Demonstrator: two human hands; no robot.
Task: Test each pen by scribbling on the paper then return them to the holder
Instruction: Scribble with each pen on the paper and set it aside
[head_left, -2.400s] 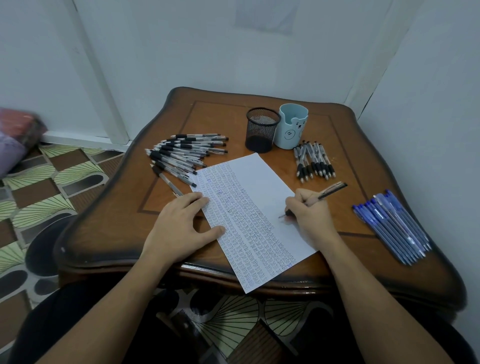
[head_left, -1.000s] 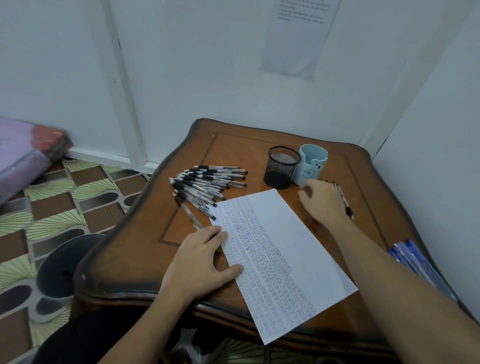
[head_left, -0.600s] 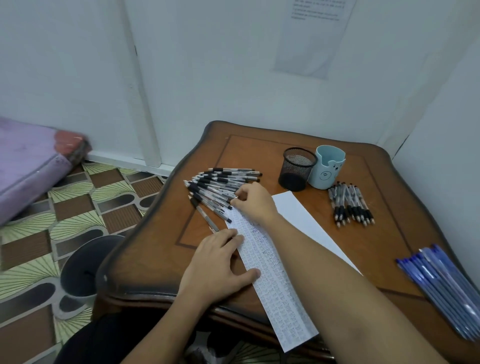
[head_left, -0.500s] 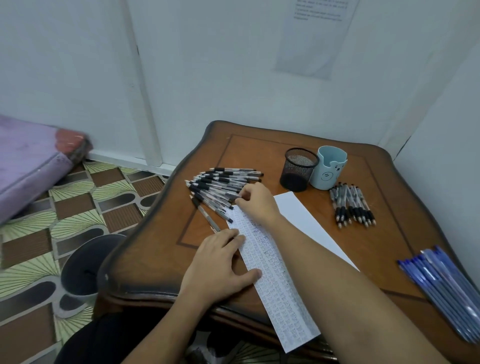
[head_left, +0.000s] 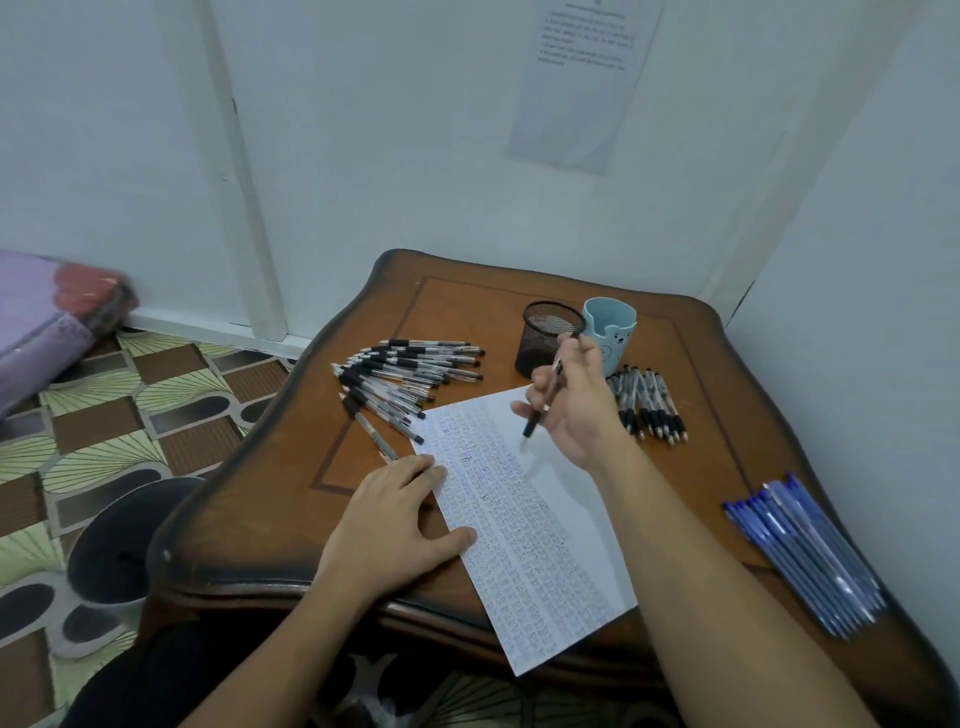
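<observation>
Nearly upright, the pen (head_left: 544, 396) pinched in the right hand (head_left: 579, 415) aims tip-down at the paper (head_left: 524, 525) just beneath, which the flat left hand (head_left: 395, 525) pins.

Looks like a room in a home, corner spot. Plain white painted walls (head_left: 389, 130), green-and-brown fan-pattern floor covering (head_left: 104, 426), a purple folded mattress with a red patch (head_left: 41, 322) lying on the floor at left, a brown carved wooden table with a wavy dark rim (head_left: 249, 519), and a printed paper sheet (head_left: 582, 88) stuck on the wall.
</observation>
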